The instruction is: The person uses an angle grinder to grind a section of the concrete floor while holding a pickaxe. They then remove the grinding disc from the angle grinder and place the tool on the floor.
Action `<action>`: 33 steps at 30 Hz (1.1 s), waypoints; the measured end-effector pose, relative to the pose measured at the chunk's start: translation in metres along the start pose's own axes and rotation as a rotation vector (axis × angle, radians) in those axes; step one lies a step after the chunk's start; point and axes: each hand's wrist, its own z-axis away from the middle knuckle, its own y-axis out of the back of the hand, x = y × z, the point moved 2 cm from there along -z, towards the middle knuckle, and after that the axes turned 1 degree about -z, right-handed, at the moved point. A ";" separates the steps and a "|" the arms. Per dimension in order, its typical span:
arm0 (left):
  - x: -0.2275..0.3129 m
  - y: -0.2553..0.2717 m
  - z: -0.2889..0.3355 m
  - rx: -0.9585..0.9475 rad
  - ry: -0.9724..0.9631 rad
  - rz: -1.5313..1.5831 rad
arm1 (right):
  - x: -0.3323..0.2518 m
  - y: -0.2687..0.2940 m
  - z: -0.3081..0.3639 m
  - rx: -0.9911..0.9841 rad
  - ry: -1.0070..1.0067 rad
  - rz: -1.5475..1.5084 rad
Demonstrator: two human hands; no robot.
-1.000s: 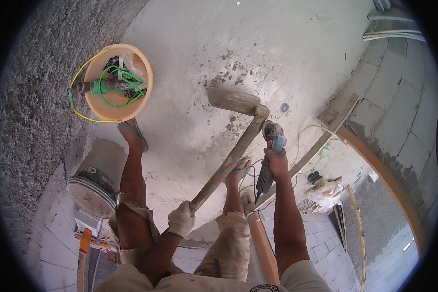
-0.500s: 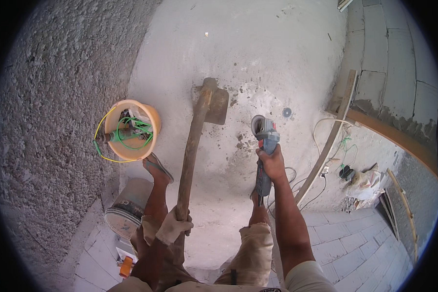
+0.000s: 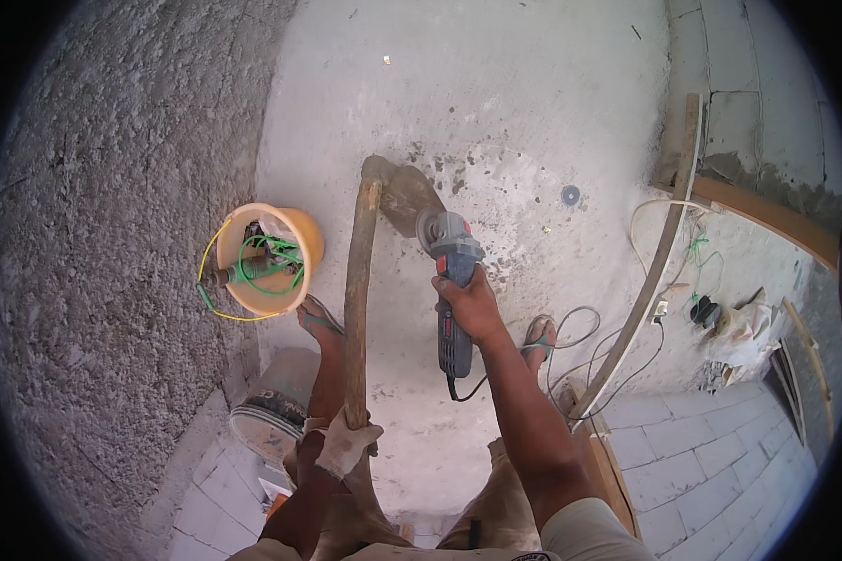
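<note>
My left hand (image 3: 346, 443), in a pale work glove, is wrapped round the long wooden handle of a hoe (image 3: 360, 309). The hoe's broad metal blade (image 3: 409, 199) is at the far end, near the floor and tilted. Bare, my right hand (image 3: 472, 307) grips the dark body of a grey and blue angle grinder (image 3: 455, 323). The grinder's guard and disc end (image 3: 430, 229) sits right beside the blade's near right edge; whether they touch I cannot tell. A black cord trails from the grinder's lower end.
At left stands an orange bucket (image 3: 316, 245) with a green tool and cords in it. A stained paint bucket (image 3: 285, 383) is nearer me. Long wooden planks (image 3: 669, 243), cables (image 3: 571, 351) and a plastic bag (image 3: 747, 329) lie at right. A rough wall (image 3: 122, 234) borders the left.
My right hand has brought the angle grinder leftward, up to the hoe blade. The hoe has turned a little, its blade now tilted differently. My right foot has shifted outward.
</note>
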 end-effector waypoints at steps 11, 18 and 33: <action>-0.083 0.014 -0.035 -0.061 0.056 0.013 | 0.044 -0.067 -0.057 -0.019 -0.046 -0.195; -0.092 0.024 -0.042 -0.077 0.045 0.037 | 0.017 -0.085 -0.064 -0.101 -0.002 -0.179; -0.098 0.018 -0.044 -0.076 0.032 0.082 | 0.026 -0.098 -0.059 -0.017 -0.043 -0.168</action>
